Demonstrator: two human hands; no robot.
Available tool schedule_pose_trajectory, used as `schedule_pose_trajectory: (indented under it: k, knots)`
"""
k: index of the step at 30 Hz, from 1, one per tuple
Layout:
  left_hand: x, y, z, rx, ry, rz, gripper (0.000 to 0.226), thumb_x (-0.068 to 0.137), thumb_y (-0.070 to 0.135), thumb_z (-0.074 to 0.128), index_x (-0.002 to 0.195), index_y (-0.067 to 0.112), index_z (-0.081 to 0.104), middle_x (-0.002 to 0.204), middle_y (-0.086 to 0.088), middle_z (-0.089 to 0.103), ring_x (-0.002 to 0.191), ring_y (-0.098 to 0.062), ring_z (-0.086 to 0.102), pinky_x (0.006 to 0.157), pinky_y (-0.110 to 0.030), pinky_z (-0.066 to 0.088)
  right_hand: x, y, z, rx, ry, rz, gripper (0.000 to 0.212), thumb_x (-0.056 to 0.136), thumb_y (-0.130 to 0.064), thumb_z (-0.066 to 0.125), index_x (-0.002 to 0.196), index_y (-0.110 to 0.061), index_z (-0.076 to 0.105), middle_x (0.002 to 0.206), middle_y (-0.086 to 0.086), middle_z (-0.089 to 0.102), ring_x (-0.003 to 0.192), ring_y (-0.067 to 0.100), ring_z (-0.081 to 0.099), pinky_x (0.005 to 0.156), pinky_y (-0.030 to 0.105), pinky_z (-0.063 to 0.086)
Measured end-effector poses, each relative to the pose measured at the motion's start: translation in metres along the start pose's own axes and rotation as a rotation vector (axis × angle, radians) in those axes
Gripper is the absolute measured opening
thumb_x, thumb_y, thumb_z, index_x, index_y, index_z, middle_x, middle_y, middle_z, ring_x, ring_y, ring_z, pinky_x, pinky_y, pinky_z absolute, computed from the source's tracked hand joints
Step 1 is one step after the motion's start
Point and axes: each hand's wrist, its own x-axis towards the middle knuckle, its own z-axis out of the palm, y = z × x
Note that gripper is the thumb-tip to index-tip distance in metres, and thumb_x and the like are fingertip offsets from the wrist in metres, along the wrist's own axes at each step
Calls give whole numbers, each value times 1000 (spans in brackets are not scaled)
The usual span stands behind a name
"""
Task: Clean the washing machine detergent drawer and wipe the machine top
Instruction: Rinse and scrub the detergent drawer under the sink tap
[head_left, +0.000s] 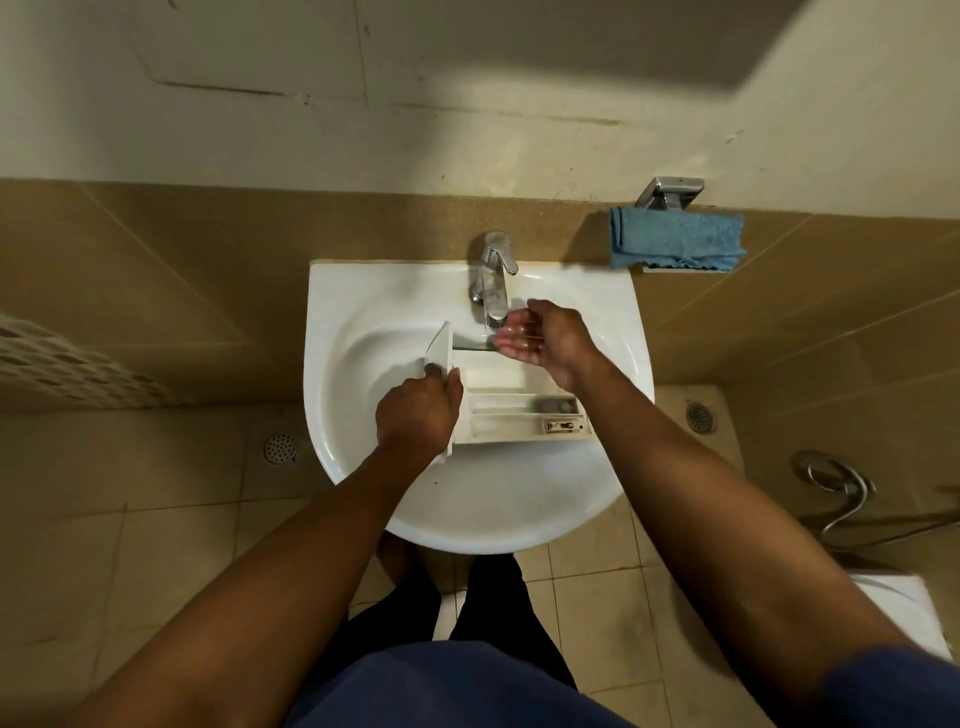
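Glossy white basin (363, 291); left hand (415, 410) grips boxy plastic drawer (519, 410).

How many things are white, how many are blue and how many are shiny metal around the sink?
White: 2, the sink and the detergent drawer
Blue: 1, the cloth
Shiny metal: 5, the tap, the wall bracket, the hose and two floor drains
Total: 8

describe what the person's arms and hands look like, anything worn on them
Both forearms are bare down to the wrists. The left hand and right hand carry no gloves, rings or watch that show. Blue short sleeves appear at the bottom edge.
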Motion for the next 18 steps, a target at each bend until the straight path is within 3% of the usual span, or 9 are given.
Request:
schedule_pose_trajectory:
  k: [3,8,13,18]
  knots:
    - [0,-1,3,-15,-9,24,53,104,42,36,92,5,71,52,-13,62,46,-34,61,48,-27,33,14,-2,18,115,-195,126,47,107,-24,33,100,8,66,99,28,74,91,39,74,82,42,63]
    - [0,-1,2,-28,-25,5,65,102,48,22,90,7,72,52,-11,62,46,-33,62,46,-28,42,19,6,33,385,-295,205,60,102,-19,26,82,14,72,89,29,73,78,38,76,74,45,62]
    - [1,3,-1,-28,-42,10,74,98,53,7,104,10,66,69,-14,69,64,-37,68,54,-31,37,25,4,25,399,-329,202,53,102,-16,25,96,17,66,92,32,73,79,41,76,80,49,60]
    - [1,3,-2,-17,-42,20,57,105,46,27,99,8,68,64,-15,67,58,-37,66,53,-30,35,27,2,23,269,-376,214,65,104,-21,26,81,15,75,92,30,74,81,39,76,74,44,63]
